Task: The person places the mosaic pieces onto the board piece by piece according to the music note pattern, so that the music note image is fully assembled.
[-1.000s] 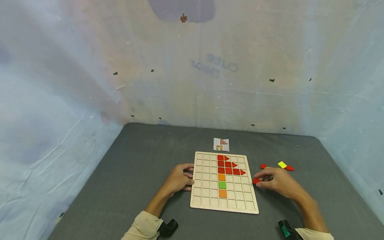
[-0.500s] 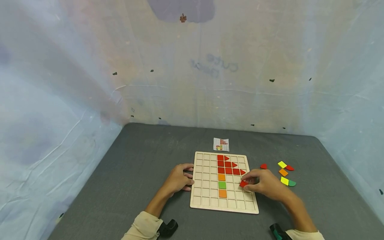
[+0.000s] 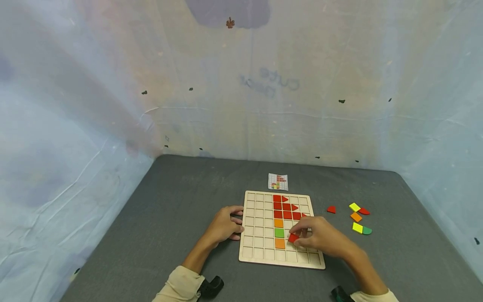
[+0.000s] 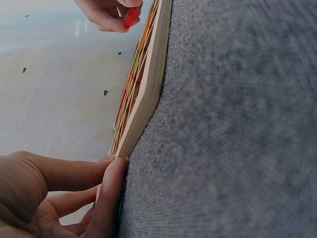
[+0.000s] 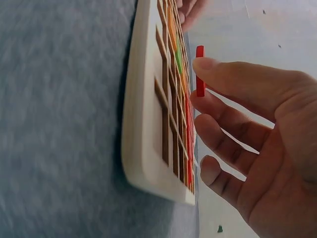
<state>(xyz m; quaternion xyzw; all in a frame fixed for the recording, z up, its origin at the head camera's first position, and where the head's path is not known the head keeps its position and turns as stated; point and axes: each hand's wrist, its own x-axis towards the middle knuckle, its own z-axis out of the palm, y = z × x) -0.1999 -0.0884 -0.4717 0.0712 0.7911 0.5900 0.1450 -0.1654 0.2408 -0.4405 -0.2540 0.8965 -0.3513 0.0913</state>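
Note:
A pale wooden grid board (image 3: pixel 260 235) lies on the dark cloth-covered table. In its cells sit several red squares, red triangles (image 3: pixel 294 207), two orange squares (image 3: pixel 279 243) and a green square (image 3: pixel 279 233). My left hand (image 3: pixel 223 225) grips the board's left edge; in the left wrist view, thumb and finger pinch that edge. My right hand (image 3: pixel 320 237) pinches a small flat red piece (image 5: pixel 200 72) between thumb and index finger. It hovers over the lower right part of the board, just right of the orange and green squares, and covers some cells there.
Right of the board lie loose pieces: a red one (image 3: pixel 331 209), a yellow (image 3: pixel 354 207) with a red (image 3: pixel 364 211), an orange (image 3: pixel 356 217), and a yellow (image 3: pixel 357 227) beside a green (image 3: pixel 367 230). A printed pattern card (image 3: pixel 278 182) lies behind the board. Pale sheeting (image 3: pixel 226 126) surrounds the table.
My right hand has carried the red piece leftward from beside the board's right edge to over its cells, uncovering loose pieces on the table. My left hand has stayed at the left edge.

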